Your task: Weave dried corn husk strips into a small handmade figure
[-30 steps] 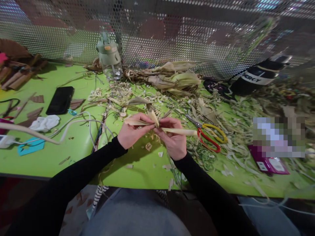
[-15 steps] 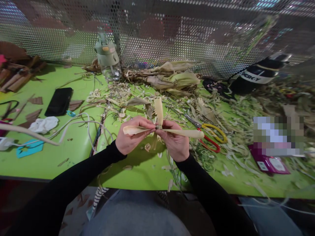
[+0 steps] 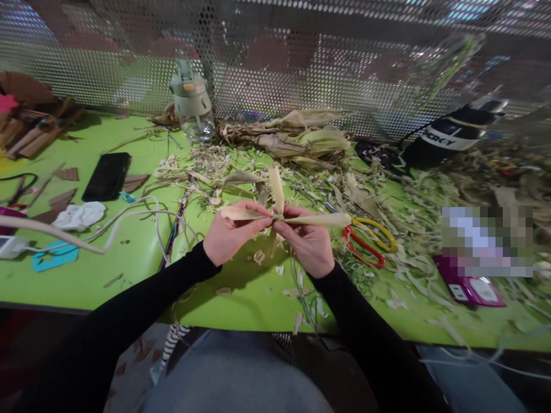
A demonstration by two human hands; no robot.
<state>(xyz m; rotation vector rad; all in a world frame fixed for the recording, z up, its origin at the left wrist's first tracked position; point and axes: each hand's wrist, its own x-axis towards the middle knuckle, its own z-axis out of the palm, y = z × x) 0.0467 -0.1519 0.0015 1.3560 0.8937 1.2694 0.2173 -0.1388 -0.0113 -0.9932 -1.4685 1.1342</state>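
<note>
Dried corn husk strips (image 3: pixel 276 189) spread like a cross from a small knot-like centre held above the table. My left hand (image 3: pixel 235 232) pinches the husk strips at the left of that centre, thumb and fingers pressed together. From the other side my right hand (image 3: pixel 310 241) grips the same centre, with one strip passing out to the right over its fingers. Exactly how the strips join is hidden by my fingertips. Just right of my right hand lie scissors (image 3: pixel 365 244) with one yellow and one red handle, their blades partly covered.
Husk shreds (image 3: pixel 210 158) litter the green table (image 3: pixel 124 281). Behind them lie whole corn husks (image 3: pixel 310 140), a clear bottle (image 3: pixel 196 106) and a black bottle (image 3: pixel 447 135). At left are a phone (image 3: pixel 106 176) and white cables (image 3: pixel 129 215); a purple packet (image 3: pixel 469 284) is at right.
Both hands keep hold of the husk strips at nearly the same spot, with the fingers shifting slightly around the centre. The view has moved a little.
</note>
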